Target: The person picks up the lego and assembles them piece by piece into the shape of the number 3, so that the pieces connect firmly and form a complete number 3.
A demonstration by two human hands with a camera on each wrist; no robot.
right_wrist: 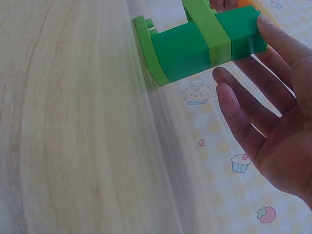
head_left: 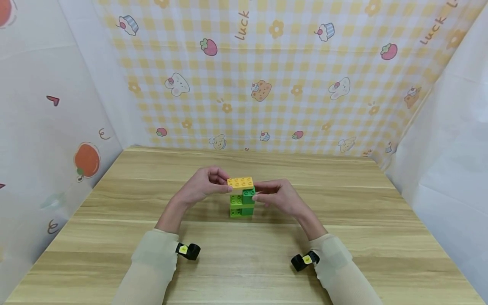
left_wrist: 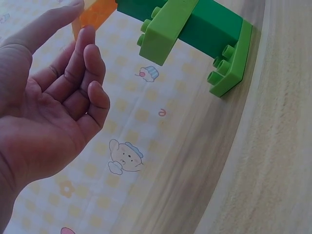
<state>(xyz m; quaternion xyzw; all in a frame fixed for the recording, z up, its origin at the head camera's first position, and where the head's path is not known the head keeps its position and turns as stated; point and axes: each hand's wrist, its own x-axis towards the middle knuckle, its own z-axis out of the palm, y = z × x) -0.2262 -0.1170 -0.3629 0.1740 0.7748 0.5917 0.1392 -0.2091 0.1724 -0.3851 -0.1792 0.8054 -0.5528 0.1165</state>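
Note:
A stack of toy building bricks stands on the table, with light green bricks (right_wrist: 212,31) and dark green bricks (right_wrist: 183,51) alternating upward. Its uppermost dark green brick (head_left: 249,195) sits at the right side of the stack. Over that lies a yellow-orange brick (head_left: 240,183) with studs facing up, overhanging to the left. My left hand (head_left: 202,184) pinches the yellow-orange brick's left end between thumb and fingers. From the other side, my right hand (head_left: 282,197) holds the uppermost dark green brick, thumb in front and fingers behind. Whether the yellow-orange brick is fully seated is unclear.
The wooden table (head_left: 244,262) extends around the stack. A checked cloth with cartoon prints (head_left: 244,114) hangs behind it, and white cloth (head_left: 450,169) borders the right side. Black wrist cameras (head_left: 193,251) are strapped to both sleeves.

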